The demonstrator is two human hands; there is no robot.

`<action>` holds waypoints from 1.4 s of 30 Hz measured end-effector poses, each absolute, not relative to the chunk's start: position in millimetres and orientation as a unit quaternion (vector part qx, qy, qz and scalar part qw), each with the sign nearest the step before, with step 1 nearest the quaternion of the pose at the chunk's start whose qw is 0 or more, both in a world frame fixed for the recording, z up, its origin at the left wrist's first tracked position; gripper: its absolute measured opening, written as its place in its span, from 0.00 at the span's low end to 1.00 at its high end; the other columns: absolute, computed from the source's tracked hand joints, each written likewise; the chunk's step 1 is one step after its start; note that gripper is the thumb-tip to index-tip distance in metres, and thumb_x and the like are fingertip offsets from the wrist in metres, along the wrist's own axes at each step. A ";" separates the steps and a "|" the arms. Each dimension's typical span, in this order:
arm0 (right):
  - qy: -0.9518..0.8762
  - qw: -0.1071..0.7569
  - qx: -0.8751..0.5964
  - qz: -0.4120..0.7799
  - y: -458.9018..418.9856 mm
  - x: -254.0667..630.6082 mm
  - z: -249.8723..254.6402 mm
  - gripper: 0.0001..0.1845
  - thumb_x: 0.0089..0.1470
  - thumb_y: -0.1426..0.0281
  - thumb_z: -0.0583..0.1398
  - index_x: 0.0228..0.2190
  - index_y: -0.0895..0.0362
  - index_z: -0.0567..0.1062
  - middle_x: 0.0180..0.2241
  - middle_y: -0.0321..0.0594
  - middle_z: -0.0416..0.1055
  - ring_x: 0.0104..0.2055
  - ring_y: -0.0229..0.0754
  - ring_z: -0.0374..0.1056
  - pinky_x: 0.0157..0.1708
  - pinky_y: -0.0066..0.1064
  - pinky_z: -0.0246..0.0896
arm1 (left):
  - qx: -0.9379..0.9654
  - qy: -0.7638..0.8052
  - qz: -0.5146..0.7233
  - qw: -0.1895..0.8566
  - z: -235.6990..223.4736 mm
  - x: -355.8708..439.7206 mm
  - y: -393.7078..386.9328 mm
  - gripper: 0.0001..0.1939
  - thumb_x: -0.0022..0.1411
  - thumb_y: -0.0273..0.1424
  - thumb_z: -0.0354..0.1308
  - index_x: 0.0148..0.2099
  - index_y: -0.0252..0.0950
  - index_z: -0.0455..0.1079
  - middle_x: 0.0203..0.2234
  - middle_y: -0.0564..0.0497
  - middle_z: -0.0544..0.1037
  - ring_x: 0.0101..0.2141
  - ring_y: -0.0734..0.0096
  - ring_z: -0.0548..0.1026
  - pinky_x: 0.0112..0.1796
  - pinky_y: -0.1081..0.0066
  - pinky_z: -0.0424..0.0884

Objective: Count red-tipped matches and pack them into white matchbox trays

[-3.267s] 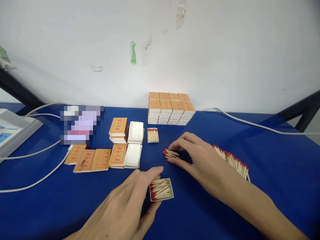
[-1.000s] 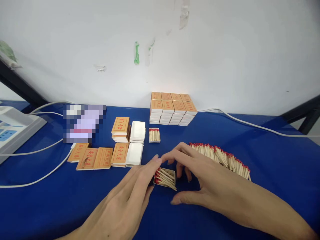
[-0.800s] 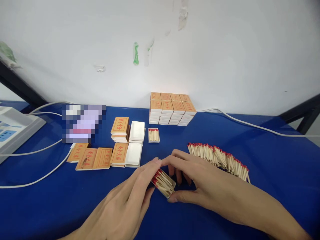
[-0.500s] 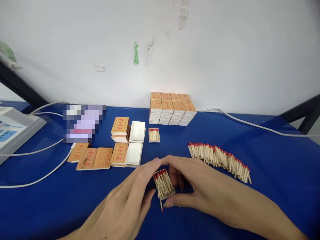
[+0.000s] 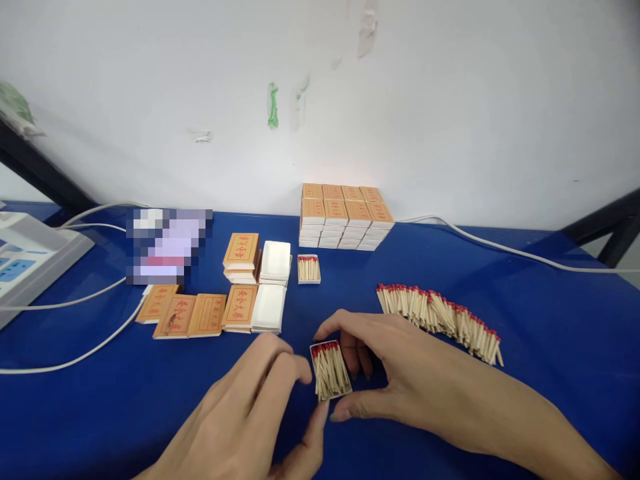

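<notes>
A white matchbox tray (image 5: 349, 393) full of red-headed matches (image 5: 330, 372) stands tilted a little on the table, between my two hands. My right hand (image 5: 373, 363) curves around its right side, index finger at the top edge and thumb at the bottom, gripping it. My left hand (image 5: 265, 407) is at the tray's left. Its thumb touches the lower edge by the match ends, while the bent index finger is apart from the tray, and I see nothing held between them. Farther right lies a long heap of loose matches (image 5: 440, 313).
Behind is a second filled tray (image 5: 309, 269), near a stack of orange matchboxes (image 5: 346, 217) against the wall. Leftward are white trays (image 5: 269, 308), orange box sleeves (image 5: 239, 307), a pixelated purple object (image 5: 173, 243), white cables (image 5: 95, 358) and a white power strip (image 5: 30, 253).
My left index finger has drawn back from the tray's top corner, and the thumb has come to the lower edge. The match that stuck out head-down there no longer shows.
</notes>
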State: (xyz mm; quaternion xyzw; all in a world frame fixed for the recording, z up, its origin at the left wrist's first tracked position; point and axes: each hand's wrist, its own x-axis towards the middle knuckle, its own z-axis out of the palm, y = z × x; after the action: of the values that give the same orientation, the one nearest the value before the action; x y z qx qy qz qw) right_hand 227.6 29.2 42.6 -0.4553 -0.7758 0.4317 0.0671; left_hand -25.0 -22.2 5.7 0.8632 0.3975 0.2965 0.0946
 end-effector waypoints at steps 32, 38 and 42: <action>-0.791 0.059 -0.506 0.340 24.5 231.0 41.5 0.22 0.57 0.61 0.75 0.48 0.45 0.73 0.31 0.27 0.73 0.34 0.42 0.67 0.30 0.34 0.52 | 0.921 0.322 0.203 0.083 3.7 -22.3 -18.9 0.14 0.83 0.27 0.47 0.44 0.40 0.71 0.34 0.52 0.76 0.29 0.65 0.81 0.21 0.66 0.71; -0.791 0.081 -0.518 0.316 27.8 230.4 41.3 0.24 0.56 0.61 0.76 0.50 0.44 0.74 0.31 0.26 0.73 0.33 0.41 0.68 0.31 0.34 0.54 | 0.926 0.323 0.172 0.089 0.3 -25.1 -16.5 0.18 0.86 0.29 0.41 0.45 0.39 0.70 0.36 0.50 0.75 0.27 0.67 0.77 0.19 0.66 0.65; -0.791 0.077 -0.509 0.330 29.6 232.2 40.0 0.22 0.57 0.66 0.74 0.50 0.45 0.74 0.33 0.27 0.74 0.35 0.41 0.69 0.32 0.34 0.55 | 0.917 0.332 0.188 0.114 1.7 -27.8 -16.8 0.15 0.86 0.29 0.43 0.48 0.40 0.70 0.39 0.50 0.75 0.29 0.69 0.78 0.22 0.67 0.66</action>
State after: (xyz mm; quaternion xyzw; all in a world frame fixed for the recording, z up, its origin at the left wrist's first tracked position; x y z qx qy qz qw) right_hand 232.2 29.6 40.0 -0.5089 -0.7913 0.3300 0.0771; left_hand -27.8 -16.8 1.7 0.9173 0.3323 0.1876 0.1137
